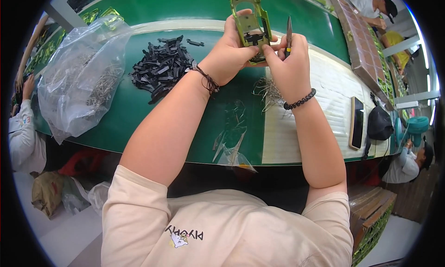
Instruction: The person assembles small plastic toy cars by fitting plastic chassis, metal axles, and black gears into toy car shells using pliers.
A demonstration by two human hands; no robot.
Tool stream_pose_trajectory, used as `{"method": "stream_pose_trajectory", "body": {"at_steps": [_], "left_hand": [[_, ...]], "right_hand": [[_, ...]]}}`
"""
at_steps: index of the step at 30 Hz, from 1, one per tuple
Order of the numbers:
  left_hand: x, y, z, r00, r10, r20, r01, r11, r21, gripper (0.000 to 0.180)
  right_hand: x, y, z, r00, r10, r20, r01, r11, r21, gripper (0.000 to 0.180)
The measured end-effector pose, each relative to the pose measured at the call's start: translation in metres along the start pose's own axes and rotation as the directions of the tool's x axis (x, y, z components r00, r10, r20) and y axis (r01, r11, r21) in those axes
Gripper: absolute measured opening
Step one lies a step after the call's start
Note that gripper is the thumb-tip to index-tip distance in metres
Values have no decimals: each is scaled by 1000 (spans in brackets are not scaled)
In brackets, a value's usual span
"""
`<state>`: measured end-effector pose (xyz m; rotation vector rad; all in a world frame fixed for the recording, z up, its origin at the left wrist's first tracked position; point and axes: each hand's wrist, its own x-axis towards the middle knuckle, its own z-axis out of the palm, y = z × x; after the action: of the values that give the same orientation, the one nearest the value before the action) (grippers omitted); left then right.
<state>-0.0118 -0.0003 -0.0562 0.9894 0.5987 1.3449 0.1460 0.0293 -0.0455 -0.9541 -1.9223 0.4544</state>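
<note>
My left hand [230,51] holds a light green plastic housing [251,17] upright above the green table [139,114]; a small black part sits inside the frame. My right hand [288,63] grips dark tweezers [289,35], tips pointing up, and its fingers touch the lower edge of the housing. Under my hands lies a small pile of thin metal springs [269,93]. A heap of black plastic pieces [160,67] lies to the left of my left wrist.
A big clear bag of metal parts [79,81] rests at the left. A phone [357,123] and a black pouch [379,123] lie at the right. Trays [364,44] run along the far right. Other people work around the table edges.
</note>
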Motion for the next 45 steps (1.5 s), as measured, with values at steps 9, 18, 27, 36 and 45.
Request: {"method": "stream_pose_trajectory", "body": {"at_steps": [9, 18, 27, 36, 45], "left_hand": [[5, -1, 3, 988, -6, -155, 11, 999, 31, 75], [3, 2, 2, 968, -147, -205, 144, 989, -33, 76], [1, 8, 6, 960, -217, -177, 212, 976, -46, 77], [3, 8, 3, 945, -303, -126, 304, 953, -12, 79], [2, 14, 1, 931, -353, -89, 349, 935, -57, 76]], "right_hand": [[6, -7, -16, 968, -101, 230, 94, 995, 41, 17], [17, -2, -34, 888, -91, 451, 4, 982, 190, 13], [20, 7, -35, 834, 0, 551, -175, 949, 264, 19], [19, 9, -36, 789, 64, 612, -273, 928, 255, 21], [20, 11, -41, 802, -54, 595, -146, 948, 282, 13]]}}
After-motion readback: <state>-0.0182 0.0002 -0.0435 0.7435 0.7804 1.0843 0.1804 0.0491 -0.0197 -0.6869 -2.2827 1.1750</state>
